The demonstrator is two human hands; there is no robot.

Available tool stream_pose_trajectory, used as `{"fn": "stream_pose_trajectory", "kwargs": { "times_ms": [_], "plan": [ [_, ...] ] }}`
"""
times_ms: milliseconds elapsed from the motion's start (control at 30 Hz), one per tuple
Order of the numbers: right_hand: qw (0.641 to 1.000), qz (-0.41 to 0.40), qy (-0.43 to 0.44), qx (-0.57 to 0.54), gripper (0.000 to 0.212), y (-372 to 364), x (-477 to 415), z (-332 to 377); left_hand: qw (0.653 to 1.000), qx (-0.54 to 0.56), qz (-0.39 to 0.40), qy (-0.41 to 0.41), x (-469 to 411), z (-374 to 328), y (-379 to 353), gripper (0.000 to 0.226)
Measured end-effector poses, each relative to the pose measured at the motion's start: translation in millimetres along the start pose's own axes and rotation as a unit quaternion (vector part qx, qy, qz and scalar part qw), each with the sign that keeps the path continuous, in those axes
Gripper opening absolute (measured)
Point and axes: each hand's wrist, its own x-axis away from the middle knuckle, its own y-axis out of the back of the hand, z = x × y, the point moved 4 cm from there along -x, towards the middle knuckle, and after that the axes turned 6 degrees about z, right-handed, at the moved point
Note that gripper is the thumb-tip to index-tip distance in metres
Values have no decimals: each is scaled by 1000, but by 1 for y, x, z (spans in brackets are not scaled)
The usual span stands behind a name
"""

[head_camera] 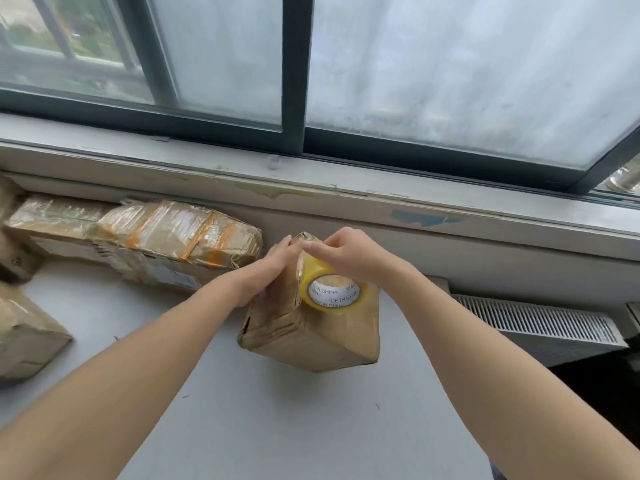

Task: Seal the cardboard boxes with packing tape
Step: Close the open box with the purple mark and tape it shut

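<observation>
Bare tabletop (277,427) lay open in front of the upright box (311,341) and on its left, as far as a second box (27,337) at the left edge. Behind, taped parcels (166,237) blocked the wall under the window ledge (381,188), close to the left hand (266,271). The right hand (349,254) and tape roll (334,292) crowded the upright box's top right.

This is a plain indoor room used for packing parcels; whether it is a home or an office cannot be told. A white table (277,427) stands against the far wall under a dark-framed sliding window (294,64) with frosted panes and a windowsill (381,199) of chipped paint. Tape-wrapped cardboard parcels (180,233) lie heaped at the table's far left, and a slatted vent grille (533,317) sits low on the right.
</observation>
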Motion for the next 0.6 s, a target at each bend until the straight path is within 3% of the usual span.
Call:
{"fn": "stream_pose_trajectory", "kwargs": {
  "times_ms": [100, 267, 400, 600],
  "plan": [
    [998, -8, -6, 65, 62, -17, -10, 16, 996, 87, 29, 14, 8, 26, 1, 82],
    [993, 16, -7, 119, 53, -56, -10, 16, 995, 91, 27, 22, -5, 70, -17, 93],
    [997, 48, 13, 66, 42, -60, -6, 7, 992, 124, 25, 0, -6, 76, -27, 84],
    [996, 90, 6, 0, 29, -41, 4, -13, 993, 118, 11, -1, -6, 69, -29, 99]
  ]
}}
